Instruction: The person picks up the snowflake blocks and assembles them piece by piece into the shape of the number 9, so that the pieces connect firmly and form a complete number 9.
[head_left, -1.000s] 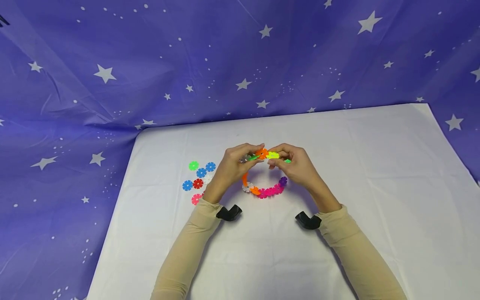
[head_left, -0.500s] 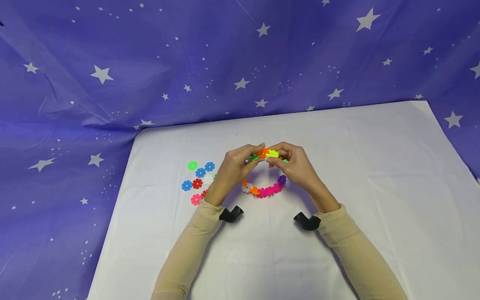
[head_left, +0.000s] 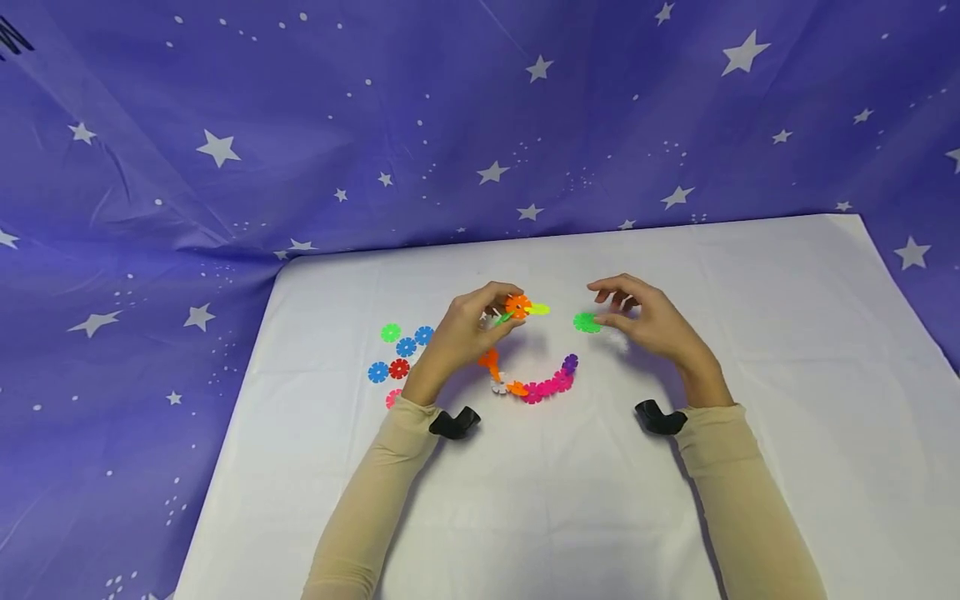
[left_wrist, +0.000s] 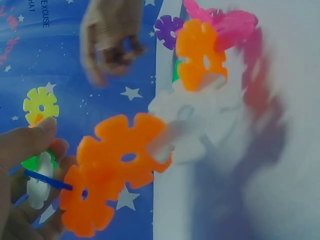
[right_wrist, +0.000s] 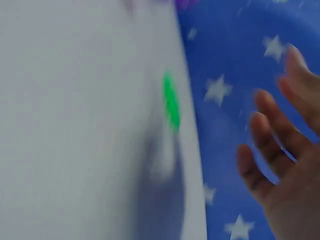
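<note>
My left hand (head_left: 467, 331) pinches a curved chain of notched plastic snowflake discs near its far end. An orange disc (head_left: 517, 307) and a yellow disc (head_left: 538, 309), seen edge-on, stick out past the fingertips. In the left wrist view a white disc (left_wrist: 39, 185) and a blue disc (left_wrist: 49, 180) sit by the fingers. The chain curves through orange discs (left_wrist: 129, 156) and pink discs (head_left: 548, 387) to a purple disc (head_left: 571, 362) at its other end. My right hand (head_left: 660, 321) holds nothing, its fingers spread above the table near a green disc (head_left: 587, 322).
Left of the left forearm lie loose discs, among them a green one (head_left: 391, 332), a blue one (head_left: 406, 347) and a red one (head_left: 399, 368). A white cloth covers the table (head_left: 540, 500). Behind it hangs a purple star-patterned curtain (head_left: 420, 108).
My right hand has let go of the yellow disc and moved right, away from the chain, its fingers spreading. The left hand keeps its hold. The green disc now shows more fully.
</note>
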